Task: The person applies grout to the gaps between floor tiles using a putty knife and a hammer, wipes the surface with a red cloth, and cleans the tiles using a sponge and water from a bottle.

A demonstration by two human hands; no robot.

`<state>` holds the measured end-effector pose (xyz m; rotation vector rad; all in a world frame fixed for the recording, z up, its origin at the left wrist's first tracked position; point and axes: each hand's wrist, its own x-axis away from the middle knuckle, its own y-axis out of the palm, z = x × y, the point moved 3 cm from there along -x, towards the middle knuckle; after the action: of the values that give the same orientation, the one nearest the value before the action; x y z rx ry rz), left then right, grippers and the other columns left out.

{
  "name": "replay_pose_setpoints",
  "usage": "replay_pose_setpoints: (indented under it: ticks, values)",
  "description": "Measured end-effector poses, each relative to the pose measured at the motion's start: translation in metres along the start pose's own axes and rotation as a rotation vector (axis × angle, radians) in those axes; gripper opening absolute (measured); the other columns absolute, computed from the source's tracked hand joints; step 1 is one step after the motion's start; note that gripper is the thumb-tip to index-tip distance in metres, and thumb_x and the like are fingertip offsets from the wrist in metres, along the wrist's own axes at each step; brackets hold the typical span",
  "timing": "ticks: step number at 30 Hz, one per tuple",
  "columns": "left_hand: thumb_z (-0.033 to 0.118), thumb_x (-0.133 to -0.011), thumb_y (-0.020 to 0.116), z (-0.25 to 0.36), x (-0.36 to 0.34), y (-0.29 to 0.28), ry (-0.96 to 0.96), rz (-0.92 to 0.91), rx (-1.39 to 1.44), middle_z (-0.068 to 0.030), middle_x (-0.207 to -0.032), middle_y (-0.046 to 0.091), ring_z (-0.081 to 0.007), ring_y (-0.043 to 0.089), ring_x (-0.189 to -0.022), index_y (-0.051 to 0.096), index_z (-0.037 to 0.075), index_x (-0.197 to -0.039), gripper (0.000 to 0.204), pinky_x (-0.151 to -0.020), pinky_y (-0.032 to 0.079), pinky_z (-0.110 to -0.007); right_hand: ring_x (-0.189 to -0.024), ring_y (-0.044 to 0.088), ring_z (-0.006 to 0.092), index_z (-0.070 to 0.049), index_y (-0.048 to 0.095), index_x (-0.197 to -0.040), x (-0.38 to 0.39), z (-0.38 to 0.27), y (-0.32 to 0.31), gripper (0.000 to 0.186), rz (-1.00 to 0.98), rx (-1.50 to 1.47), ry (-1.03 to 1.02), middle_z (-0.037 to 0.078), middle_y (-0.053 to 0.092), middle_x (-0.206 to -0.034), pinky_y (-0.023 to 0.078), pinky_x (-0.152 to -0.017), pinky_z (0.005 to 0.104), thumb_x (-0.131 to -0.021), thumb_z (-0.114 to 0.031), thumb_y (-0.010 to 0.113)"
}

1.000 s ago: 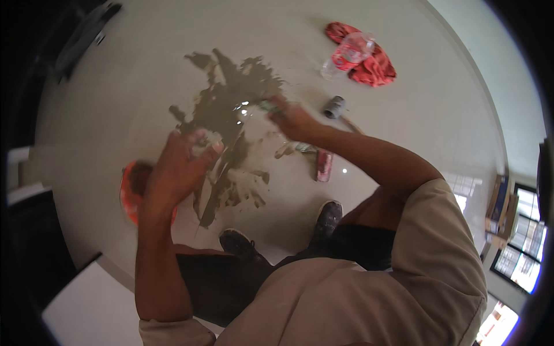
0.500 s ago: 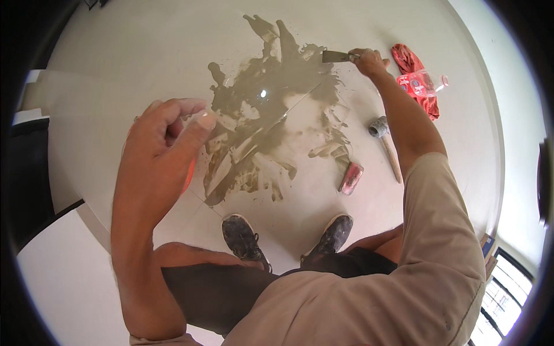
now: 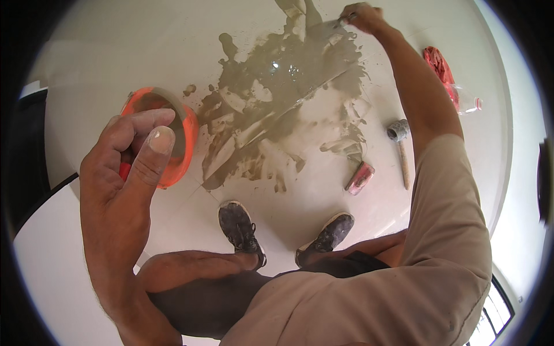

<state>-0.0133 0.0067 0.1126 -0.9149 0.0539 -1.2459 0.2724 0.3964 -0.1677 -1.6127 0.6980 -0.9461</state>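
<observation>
My left hand (image 3: pixel 121 161) is raised at the left, loosely curled with a gap between thumb and forefinger and nothing visible in it, over an orange bucket (image 3: pixel 188 130) with grey material inside. My right hand (image 3: pixel 365 18) reaches to the top, closed on a putty knife (image 3: pixel 337 24) whose blade is on the grey-green wet paste (image 3: pixel 311 57) smeared across the pale floor (image 3: pixel 277 202).
A rubber mallet (image 3: pixel 402 150) and a pink block (image 3: pixel 360 176) lie right of the smear. A red cloth (image 3: pixel 437 64) and clear plastic bottle (image 3: pixel 464 101) lie farther right. My shoes (image 3: pixel 235 225) are below it; a dark edge (image 3: pixel 32 144) is at the left.
My right hand with the putty knife has moved up and forward across the smear. My left hand has moved down-left in view, and more of the orange bucket shows. The view has shifted.
</observation>
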Motion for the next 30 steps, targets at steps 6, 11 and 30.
replay_pose_setpoints:
  ticks: [6,11,30]
  values:
    - [0.037,-0.098,0.062,0.000,-0.001,-0.004,-0.023,0.052,-0.042,-0.0089,-0.108,0.069,-0.0182,0.060,-0.109,0.069,0.001,-0.117,0.042,-0.102,0.041,-0.033,-0.105,0.065,0.0208,-0.021,0.078,-0.096,0.000,-0.079,0.021,0.016,-0.214,0.094,-0.295,-0.003,0.074,-0.102,0.036,-0.103,0.0452,-0.081,-0.024,0.072]
    - [0.039,-0.098,0.062,-0.005,-0.006,-0.009,0.021,-0.011,0.001,-0.0085,-0.108,0.070,-0.0186,0.060,-0.107,0.069,0.001,-0.116,0.043,-0.102,0.041,-0.033,-0.110,0.063,0.0184,-0.020,0.077,-0.096,0.025,-0.128,0.027,0.018,-0.094,0.027,-0.664,-0.003,0.074,-0.108,0.038,-0.102,0.0444,-0.077,-0.020,0.076]
    - [0.042,-0.093,0.068,-0.026,-0.005,-0.027,0.210,0.026,0.115,-0.0023,-0.078,0.063,-0.0113,0.058,-0.075,0.070,0.001,-0.100,0.041,-0.075,0.046,-0.026,-0.097,0.070,0.0228,-0.028,0.077,-0.096,0.081,-0.204,0.041,0.015,-0.236,0.176,-0.248,-0.001,0.075,-0.098,0.048,-0.089,0.0452,-0.086,-0.025,0.067]
